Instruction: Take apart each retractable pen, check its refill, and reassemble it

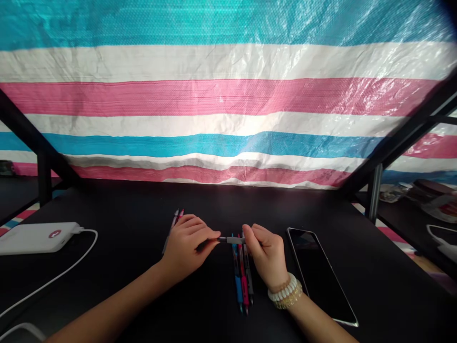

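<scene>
Between my two hands a grey pen [233, 240] lies level, just over the upper ends of the pens on the desk. The thumb and forefinger of my left hand [189, 240] pinch its thin dark end. My right hand [266, 252], with beaded bands at the wrist, is closed around the other end and hides it. Below the held pen a blue pen [238, 286], a pink pen [244, 288] and a dark grey pen [249, 281] lie side by side. Partly covered by my left hand, a slim pen [174, 219] and a pink-tipped one [182, 213] lie beyond it.
A black phone [319, 271] lies to the right of my right hand. At the left, a white power bank [39, 238] has a white cable [91, 245] running toward me. Black frame bars [44, 176] stand at both sides, and a striped sheet [221, 95] hangs behind the black desk [124, 205].
</scene>
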`<state>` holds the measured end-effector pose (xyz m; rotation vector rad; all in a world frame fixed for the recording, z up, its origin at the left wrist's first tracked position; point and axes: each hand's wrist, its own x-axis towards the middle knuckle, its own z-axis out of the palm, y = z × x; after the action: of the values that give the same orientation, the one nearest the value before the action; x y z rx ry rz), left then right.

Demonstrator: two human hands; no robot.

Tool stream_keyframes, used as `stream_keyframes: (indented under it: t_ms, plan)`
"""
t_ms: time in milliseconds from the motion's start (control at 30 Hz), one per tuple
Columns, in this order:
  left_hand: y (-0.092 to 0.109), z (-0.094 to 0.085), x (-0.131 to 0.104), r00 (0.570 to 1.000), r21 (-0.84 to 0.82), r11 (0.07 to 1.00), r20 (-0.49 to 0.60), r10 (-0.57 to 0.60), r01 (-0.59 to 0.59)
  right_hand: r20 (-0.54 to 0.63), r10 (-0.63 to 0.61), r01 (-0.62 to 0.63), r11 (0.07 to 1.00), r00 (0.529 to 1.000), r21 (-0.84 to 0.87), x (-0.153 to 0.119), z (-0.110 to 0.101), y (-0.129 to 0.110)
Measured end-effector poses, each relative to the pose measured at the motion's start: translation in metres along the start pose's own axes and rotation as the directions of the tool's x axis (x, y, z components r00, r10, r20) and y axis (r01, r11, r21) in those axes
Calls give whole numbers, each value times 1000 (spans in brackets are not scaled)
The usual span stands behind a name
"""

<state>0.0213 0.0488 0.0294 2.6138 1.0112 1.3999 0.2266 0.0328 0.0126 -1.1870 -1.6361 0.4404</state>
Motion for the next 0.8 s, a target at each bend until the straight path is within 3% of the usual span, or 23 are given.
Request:
stream_keyframes:
  t_ms: [100, 200, 333, 433, 567, 800]
  plan:
    - [1, 0, -1, 992, 118, 989, -76, 100, -91, 58, 117, -120, 991, 991, 54, 0, 1, 1]
    - [3, -2, 0, 998, 94, 995, -40, 41, -37, 59, 164, -168, 982, 985, 82, 1, 1, 1]
    - [3, -4, 2, 971, -98, 977, 163, -174, 191, -38, 23, -23, 1000, 999, 10, 0, -2, -4]
    - [2, -4, 3, 955, -186, 958, 241, -171, 218, -59, -116, 112, 992, 992, -54, -1, -4, -9]
    - [0, -1, 3, 959, -199, 962, 249, -134, 186, -25, -186, 183, 979, 982, -88, -1, -5, -11]
    - [0, 1, 2, 978, -176, 975, 181, -101, 134, -26, -180, 177, 980, 983, -90, 0, -2, -6]
